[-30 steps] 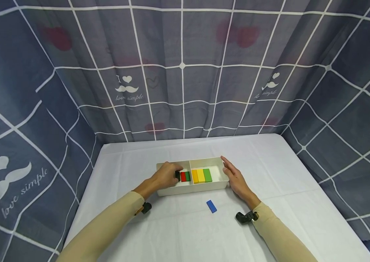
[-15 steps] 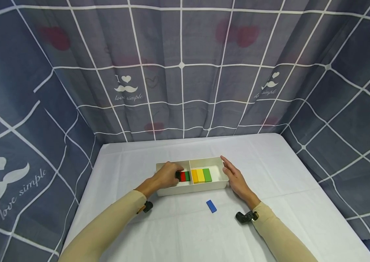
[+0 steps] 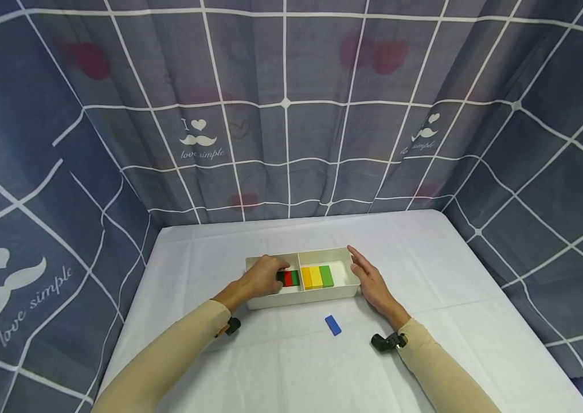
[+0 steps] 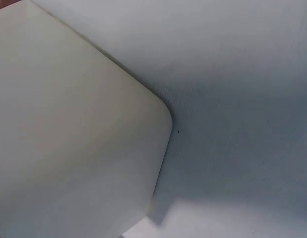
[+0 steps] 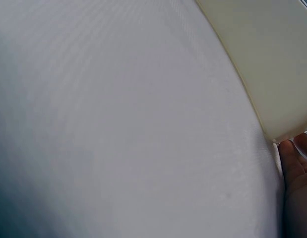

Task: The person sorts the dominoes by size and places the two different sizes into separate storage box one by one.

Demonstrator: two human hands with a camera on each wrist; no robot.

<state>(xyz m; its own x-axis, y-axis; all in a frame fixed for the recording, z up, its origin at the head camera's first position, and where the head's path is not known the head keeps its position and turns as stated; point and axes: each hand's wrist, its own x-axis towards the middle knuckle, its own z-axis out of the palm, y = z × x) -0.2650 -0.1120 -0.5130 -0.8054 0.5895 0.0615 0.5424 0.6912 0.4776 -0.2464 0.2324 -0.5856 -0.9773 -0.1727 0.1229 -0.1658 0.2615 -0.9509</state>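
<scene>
A cream two-compartment box [image 3: 301,296] stands on the table. My left hand [image 3: 262,275] reaches into its left compartment and pinches a black block [image 3: 280,279], partly hidden by the fingers. That block sits against a red block [image 3: 288,279], with a dark green block [image 3: 295,278] beside it. In the right compartment, an orange block [image 3: 307,278], a yellow block [image 3: 316,277] and a light green block [image 3: 327,276] lie side by side against the divider. My right hand [image 3: 372,281] rests straight-fingered along the box's right end; its fingertips [image 5: 287,148] touch the box in the right wrist view.
A blue block [image 3: 333,325] lies on the white tablecloth [image 3: 281,361] in front of the box. Dark grid-patterned curtains [image 3: 250,143] enclose the table at the back and both sides. Each wrist wears a small black camera [image 3: 385,343].
The left hand has shifted slightly to the right, bringing the black block up against the red one. The right hand and the box have stayed still.
</scene>
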